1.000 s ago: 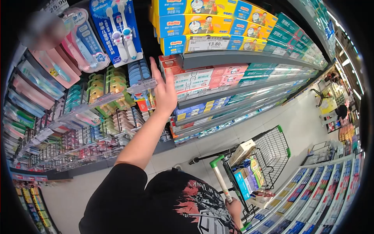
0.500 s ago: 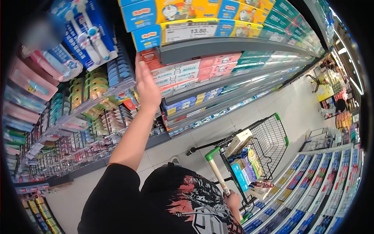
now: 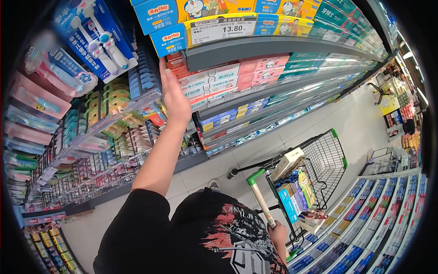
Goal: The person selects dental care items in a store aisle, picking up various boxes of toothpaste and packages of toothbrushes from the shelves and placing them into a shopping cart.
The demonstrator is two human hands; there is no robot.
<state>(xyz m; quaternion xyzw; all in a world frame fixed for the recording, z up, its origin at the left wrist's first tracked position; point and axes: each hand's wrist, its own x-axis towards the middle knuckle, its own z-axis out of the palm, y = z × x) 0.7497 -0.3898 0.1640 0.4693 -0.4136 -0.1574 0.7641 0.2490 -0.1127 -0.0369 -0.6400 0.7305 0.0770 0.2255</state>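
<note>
My left hand [image 3: 175,98] reaches up to the shelf end with its fingers stretched out. It rests against or just beside the ends of the stacked red and white toothpaste boxes [image 3: 207,82]. Whether the fingertips press on a box is hard to tell. Just above it sit blue and yellow toothpaste boxes [image 3: 168,40] behind a price tag [image 3: 228,29] reading 13.80. Low on the right, my right hand [image 3: 277,235] is closed around the handle [image 3: 261,194] of a shopping cart. Several boxed goods [image 3: 289,201] lie in that cart.
Hanging toothbrush packs [image 3: 98,43] fill the rack to the left. The shelf [image 3: 283,50] runs away to the right, lined with toothpaste boxes. A second shelf of boxes [image 3: 360,219] curves along the lower right. Tiled floor [image 3: 315,112] lies between the shelves.
The view has shifted slightly, so the cart and my body appear a little further right. My left hand stays at the boxes, and my right hand stays on the cart handle.
</note>
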